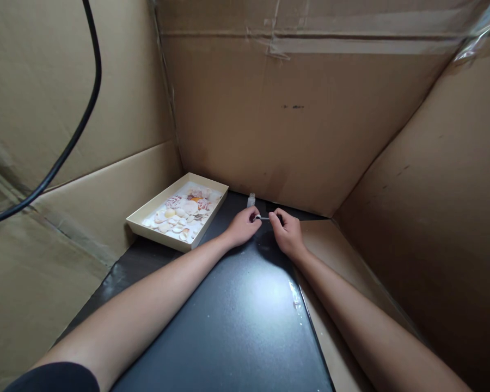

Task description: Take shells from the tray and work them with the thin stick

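My left hand point(244, 226) is closed in a pinch above the dark tabletop. Between its thumb and fingers shows a small whitish piece point(258, 217), too small to name for certain. Facing it, my right hand point(286, 228) pinches a thin, pale stick point(265, 219) that reaches left to the whitish piece; whether they touch or are one thing I cannot tell. Just behind my left hand stands a small clear bottle point(251, 200), upright, its lower part hidden by the hand. To the left, a shallow cream tray point(159, 238) holds several seashells point(181, 213).
Cardboard walls point(253, 120) enclose the dark table point(228, 326) at the back and both sides. A flat cardboard sheet point(330, 245) lies along the right. A black cable point(93, 92) hangs at the upper left.
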Demonstrator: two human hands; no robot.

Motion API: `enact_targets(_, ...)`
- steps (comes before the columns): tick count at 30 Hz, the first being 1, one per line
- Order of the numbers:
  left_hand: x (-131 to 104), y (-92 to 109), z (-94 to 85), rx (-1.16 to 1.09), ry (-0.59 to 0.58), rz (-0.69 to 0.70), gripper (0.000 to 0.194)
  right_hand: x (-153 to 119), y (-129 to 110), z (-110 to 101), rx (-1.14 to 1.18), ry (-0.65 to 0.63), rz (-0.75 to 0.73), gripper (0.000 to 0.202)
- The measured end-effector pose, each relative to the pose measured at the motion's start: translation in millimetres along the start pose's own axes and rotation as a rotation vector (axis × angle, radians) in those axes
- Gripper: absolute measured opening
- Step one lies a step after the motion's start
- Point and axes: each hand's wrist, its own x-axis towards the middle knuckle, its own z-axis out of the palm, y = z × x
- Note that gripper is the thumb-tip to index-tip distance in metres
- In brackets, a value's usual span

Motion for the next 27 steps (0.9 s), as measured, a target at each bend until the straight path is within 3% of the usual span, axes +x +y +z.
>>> enact_targets(14,0.0,0.0,0.0,0.014,0.025,0.012,0.009,2.4,2.9,1.0,-0.170,0.034,0.091,0.037)
enact_targets(20,0.5,0.0,0.3,0.006,0.019,0.005,0.009,1.0,3.3,0.7,-0.059,-0.041,0.014,0.037)
enact_targets(27,0.1,0.7,-0.2,0.012,0.021,0.000,0.007,2.4,5.1,1.3,-0.134,0.015,0.077,0.036)
